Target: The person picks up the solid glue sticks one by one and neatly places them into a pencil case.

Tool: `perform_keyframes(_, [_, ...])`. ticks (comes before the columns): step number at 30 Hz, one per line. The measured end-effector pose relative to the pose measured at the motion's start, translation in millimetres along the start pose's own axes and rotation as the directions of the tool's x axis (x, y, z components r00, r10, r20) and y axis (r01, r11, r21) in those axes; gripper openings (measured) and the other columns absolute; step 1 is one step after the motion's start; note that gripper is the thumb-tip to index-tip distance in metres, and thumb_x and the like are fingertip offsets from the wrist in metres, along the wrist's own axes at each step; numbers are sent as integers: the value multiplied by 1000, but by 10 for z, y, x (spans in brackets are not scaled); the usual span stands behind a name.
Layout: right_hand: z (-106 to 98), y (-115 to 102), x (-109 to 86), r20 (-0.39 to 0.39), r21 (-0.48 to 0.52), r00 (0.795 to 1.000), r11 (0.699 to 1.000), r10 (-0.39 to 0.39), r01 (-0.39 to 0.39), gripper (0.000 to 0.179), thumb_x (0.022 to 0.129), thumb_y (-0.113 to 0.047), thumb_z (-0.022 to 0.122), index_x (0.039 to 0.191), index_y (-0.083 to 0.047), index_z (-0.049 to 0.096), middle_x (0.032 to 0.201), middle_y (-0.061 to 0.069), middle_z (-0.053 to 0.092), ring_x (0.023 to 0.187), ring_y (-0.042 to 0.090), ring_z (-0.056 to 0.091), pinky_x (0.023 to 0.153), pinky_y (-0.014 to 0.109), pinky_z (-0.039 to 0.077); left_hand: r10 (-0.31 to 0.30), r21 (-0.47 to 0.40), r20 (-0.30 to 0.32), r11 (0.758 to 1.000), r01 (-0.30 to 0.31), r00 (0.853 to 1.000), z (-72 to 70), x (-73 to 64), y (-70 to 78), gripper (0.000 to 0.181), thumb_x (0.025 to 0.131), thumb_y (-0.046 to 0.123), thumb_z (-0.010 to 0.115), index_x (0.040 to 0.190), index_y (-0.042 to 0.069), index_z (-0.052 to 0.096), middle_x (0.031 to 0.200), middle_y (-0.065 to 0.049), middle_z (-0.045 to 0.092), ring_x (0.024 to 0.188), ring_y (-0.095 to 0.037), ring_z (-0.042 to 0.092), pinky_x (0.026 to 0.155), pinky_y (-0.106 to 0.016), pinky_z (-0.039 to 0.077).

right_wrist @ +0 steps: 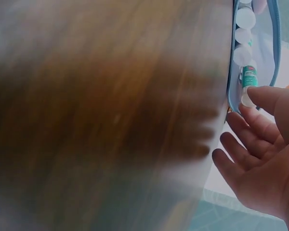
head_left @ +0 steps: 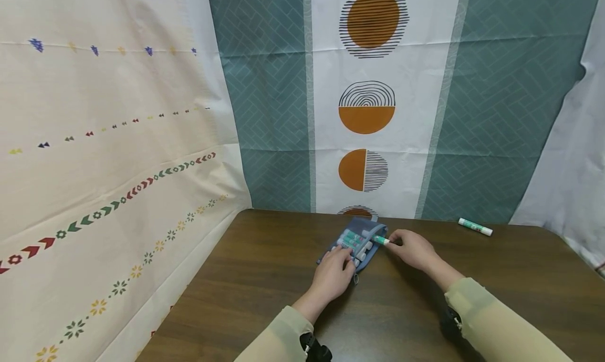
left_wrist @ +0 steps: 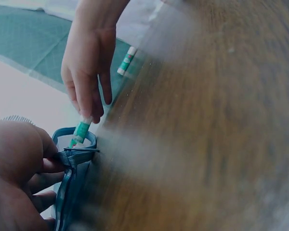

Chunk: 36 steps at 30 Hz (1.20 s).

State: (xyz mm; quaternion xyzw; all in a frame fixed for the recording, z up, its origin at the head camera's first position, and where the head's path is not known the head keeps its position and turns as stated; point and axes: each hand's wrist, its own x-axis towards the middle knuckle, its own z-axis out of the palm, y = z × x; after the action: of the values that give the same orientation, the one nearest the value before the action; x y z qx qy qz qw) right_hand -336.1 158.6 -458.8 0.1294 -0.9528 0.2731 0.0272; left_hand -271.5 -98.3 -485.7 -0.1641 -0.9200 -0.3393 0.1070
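A blue zip pouch (head_left: 363, 226) with a see-through side lies near the table's far edge. Several green-and-white glue sticks (head_left: 351, 239) are inside, their white ends (right_wrist: 245, 18) lined up at its open mouth. My left hand (head_left: 333, 272) grips the near side of the pouch, thumb and fingers at its zipped edge (left_wrist: 67, 159). Between the thumb and fingertips of my right hand (head_left: 414, 249) is the white end of one glue stick (right_wrist: 249, 77). That stick's other end is inside the pouch mouth, and the remaining right fingers are spread loosely.
Another glue stick (head_left: 475, 227) lies by the far edge of the brown wooden table (head_left: 264, 278), to the right. Patterned cloth (head_left: 274, 141) hangs right behind the table, and pale cloth (head_left: 118, 141) hangs along the left. A zipper pull (head_left: 356, 279) dangles from the pouch.
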Motion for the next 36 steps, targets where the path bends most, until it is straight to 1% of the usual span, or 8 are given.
perform_keyframes(4, [39,-17,48,-7,5,1000,1000,-2,2,25,104,-28,76,113,-5,78,112,13,75,88,26,62,78,47,55,-3,-2,0,1000,3,1000,-3,2,7,20,105,11,62,86,16,64,149,-12,69,152,-37,53,127,-59,36])
perform_keyframes(7, [69,-13,87,-16,11,1000,1000,3,-3,26,103,-28,77,115,-5,80,116,15,77,92,27,65,81,50,57,-8,-4,5,1000,8,1000,-7,1,8,20,106,11,62,87,16,64,149,-12,69,152,-36,52,128,-58,36])
perform_keyframes(12, [121,-8,152,-30,16,999,1000,21,-21,30,102,-30,78,117,-4,82,115,15,78,94,29,68,84,54,59,-10,-8,7,1000,10,1000,-7,4,8,20,107,12,62,88,16,65,150,-12,69,153,-36,52,128,-58,35])
perform_keyframes(16, [151,-26,189,-41,19,999,999,33,-32,31,102,-31,78,117,-4,82,118,16,79,103,34,71,91,58,59,-9,-14,7,1000,9,1000,-10,1,11,19,107,12,62,88,15,66,149,-13,69,152,-37,52,128,-59,35])
perform_keyframes(19, [169,-40,215,-41,16,999,999,29,-28,32,102,-32,78,117,-5,83,119,16,79,107,38,72,93,60,59,-5,-12,4,1000,5,1000,-5,1,8,19,106,11,62,88,15,66,149,-13,69,151,-38,52,127,-59,36])
perform_keyframes(26, [218,-57,268,-39,4,999,1000,22,-21,35,102,-33,76,121,-3,82,117,16,80,111,40,72,95,61,58,-5,-16,12,1000,5,1000,-15,-3,10,20,107,11,61,87,15,64,150,-13,68,152,-37,52,128,-59,35])
perform_keyframes(31, [239,-77,278,-44,1,999,1000,27,-27,36,102,-32,77,122,-2,81,119,17,80,114,42,72,97,62,58,-7,-12,13,1000,7,1000,-9,-2,4,18,107,12,61,91,15,67,150,-13,68,152,-37,51,128,-59,35])
perform_keyframes(36, [259,-99,285,-57,-10,998,1000,26,-27,34,101,-32,78,121,-4,83,118,16,81,115,43,72,96,61,59,-4,-11,8,1000,5,1000,0,0,1,16,106,12,61,93,15,70,149,-12,69,152,-37,52,128,-59,36])
